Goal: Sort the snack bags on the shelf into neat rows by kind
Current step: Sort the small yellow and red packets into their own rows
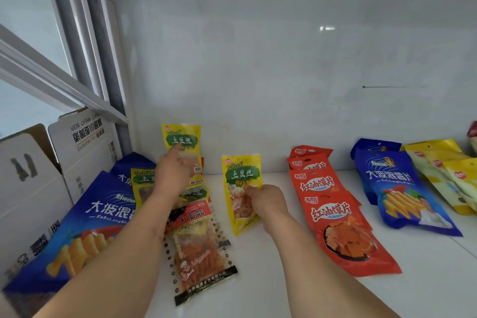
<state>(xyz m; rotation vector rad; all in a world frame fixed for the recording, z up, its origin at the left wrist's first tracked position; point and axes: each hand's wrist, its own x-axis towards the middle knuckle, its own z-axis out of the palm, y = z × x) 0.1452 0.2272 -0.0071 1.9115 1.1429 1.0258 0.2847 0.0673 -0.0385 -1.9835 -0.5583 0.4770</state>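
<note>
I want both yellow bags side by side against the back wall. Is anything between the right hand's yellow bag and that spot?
Nothing visible. The shelf behind the right hand's yellow bag is bare up to the back wall, right of the left hand's yellow bag.

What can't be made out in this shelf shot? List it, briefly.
- Head view: the yellow bag under the left hand is half covered by the wrist.
- The pile beneath the red-label clear bag: the count is hidden by overlap.
- Back red bags: print covered by those in front.
- Pale yellow bags and a red item: cut off by the right edge.
- Small print on the yellow bag in the right hand: blurred.
</note>
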